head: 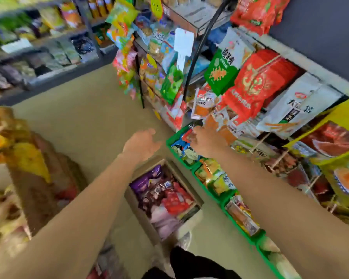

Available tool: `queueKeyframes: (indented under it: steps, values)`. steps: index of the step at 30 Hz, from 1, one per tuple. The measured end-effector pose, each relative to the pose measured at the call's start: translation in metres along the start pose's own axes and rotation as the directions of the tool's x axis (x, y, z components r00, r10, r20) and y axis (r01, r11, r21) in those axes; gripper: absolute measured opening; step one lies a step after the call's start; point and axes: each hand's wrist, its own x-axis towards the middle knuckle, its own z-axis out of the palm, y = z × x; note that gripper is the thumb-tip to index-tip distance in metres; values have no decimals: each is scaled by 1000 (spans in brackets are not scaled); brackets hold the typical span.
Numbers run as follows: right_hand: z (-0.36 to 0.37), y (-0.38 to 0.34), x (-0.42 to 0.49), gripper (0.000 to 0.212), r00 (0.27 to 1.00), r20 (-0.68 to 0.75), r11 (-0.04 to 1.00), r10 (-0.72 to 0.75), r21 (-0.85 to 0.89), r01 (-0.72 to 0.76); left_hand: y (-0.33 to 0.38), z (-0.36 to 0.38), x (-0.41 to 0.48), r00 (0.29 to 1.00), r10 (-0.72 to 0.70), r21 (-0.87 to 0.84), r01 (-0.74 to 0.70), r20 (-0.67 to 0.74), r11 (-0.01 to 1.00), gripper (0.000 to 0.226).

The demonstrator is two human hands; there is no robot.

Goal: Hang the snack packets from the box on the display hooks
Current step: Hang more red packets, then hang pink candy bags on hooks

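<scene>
Box point(138, 214) lies below the spread left hand point(142, 144); right hand point(207, 140) perhaps pinches a packet point(190, 135).

You've got one open brown cardboard box point(149, 168) on the floor, four green plastic bins point(170, 141) in a row, and two hands out: left hand point(142, 144), right hand point(207, 140). The snack packets point(256, 81) are too many and too blurry to count.

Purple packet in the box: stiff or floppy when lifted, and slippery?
Probably floppy: the purple packet looks like a creased film pouch. Likely light, lying loosely among others in the cardboard box. Its glossy sheen suggests it may slip; pinch an edge.
</scene>
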Motion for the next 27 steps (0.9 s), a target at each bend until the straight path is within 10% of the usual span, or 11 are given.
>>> queueKeyframes:
  steps: [14, 27]
  values:
    - [207, 19, -91, 40, 977, 201, 996, -65, 79, 50, -66, 209, -130, 969, -188, -26, 195, 162, 980, 45]
    - [580, 166, -13, 51, 946, 255, 973, -201, 161, 164, -171, 566, -41, 946, -291, -10, 295, 142, 955, 55]
